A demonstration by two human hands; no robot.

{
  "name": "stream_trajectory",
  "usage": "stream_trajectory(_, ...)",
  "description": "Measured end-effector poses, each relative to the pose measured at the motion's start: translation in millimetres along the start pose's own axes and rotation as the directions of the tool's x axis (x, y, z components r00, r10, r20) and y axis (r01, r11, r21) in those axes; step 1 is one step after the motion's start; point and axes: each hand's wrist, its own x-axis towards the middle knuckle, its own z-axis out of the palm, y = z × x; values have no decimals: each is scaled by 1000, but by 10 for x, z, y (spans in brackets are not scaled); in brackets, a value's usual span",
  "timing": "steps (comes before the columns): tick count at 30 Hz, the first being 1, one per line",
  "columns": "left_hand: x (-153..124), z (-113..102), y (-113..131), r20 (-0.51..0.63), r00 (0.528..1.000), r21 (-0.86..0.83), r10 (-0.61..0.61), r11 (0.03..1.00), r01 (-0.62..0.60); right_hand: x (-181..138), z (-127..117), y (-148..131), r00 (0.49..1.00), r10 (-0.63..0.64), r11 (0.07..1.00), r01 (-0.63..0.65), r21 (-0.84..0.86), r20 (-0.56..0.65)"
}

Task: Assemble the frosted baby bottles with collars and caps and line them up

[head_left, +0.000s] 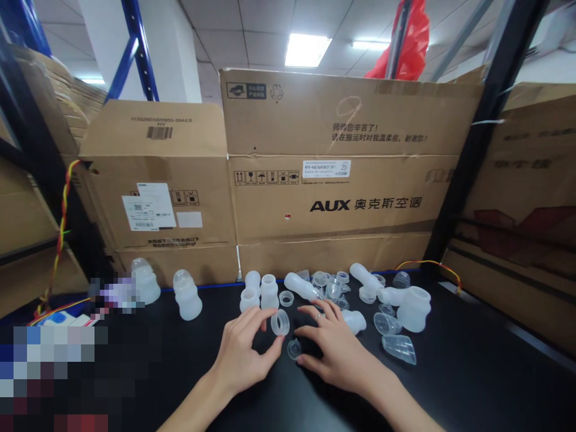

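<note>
My left hand (245, 345) pinches a translucent screw ring (280, 323) between thumb and fingers, its threaded side visible, just above the black table. To its right, my right hand (335, 351) has its fingers spread, a ring on one of them. Right by that thumb is a small transparent nipple-like piece (294, 349); whether they touch I cannot tell. Beyond my hands stand frosted bottle bodies (269, 292), with a loose ring (286, 298) beside them. Another frosted bottle body (354, 321) lies partly behind my right hand.
Two capped bottles (187, 295) stand at the left. Several transparent caps (399, 348), rings and bottle bodies (414, 309) lie at the right and back. Cardboard boxes (355, 228) wall the rear of the black table (216, 396); dark rack posts (454, 198) flank it.
</note>
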Motion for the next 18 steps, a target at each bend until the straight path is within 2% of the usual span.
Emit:
stream_trajectory(4, 11, -6, -6, -9, 1000, 17, 22, 1000, -22, 26, 65, -36, 1000, -20, 999, 20, 37, -12)
stream_trajectory(13, 6, 6, 5, 9, 1000, 3, 14, 1000, -14, 78, 34, -23, 967, 97, 961, -29, 276, -236)
stream_trajectory(18, 1, 12, 24, 33, 999, -4, 27, 1000, -27, 71, 90, -56, 949, 110, 955, -20, 295, -294)
